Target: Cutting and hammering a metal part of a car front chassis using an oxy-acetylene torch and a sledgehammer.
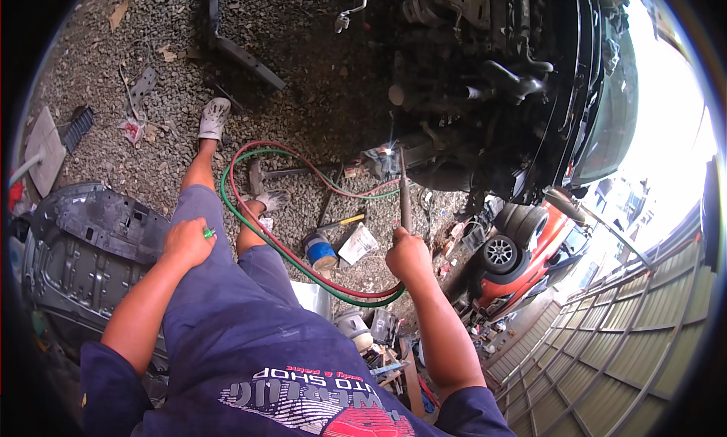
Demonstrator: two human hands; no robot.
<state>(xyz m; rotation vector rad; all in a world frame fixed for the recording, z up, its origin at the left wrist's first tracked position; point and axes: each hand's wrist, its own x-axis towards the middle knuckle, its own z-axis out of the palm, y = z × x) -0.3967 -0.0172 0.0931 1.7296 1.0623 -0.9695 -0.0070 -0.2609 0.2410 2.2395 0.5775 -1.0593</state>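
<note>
My right hand is closed around the handle of a gas torch, held out toward the underside of a dark vehicle's stripped front end. A bright white glow shows near the torch tip, against a metal part. Red and green twin hoses loop from the torch over the gravel, past my legs. Against my thigh, my left hand is closed on a small green object with a shiny end, possibly a lighter. Most of that object is hidden by my fingers.
A hammer and a blue-banded can lie on the gravel by my shoe. Large dark panels lie at left, and a bent metal bar lies ahead. Loose wheels stand by a red car at right.
</note>
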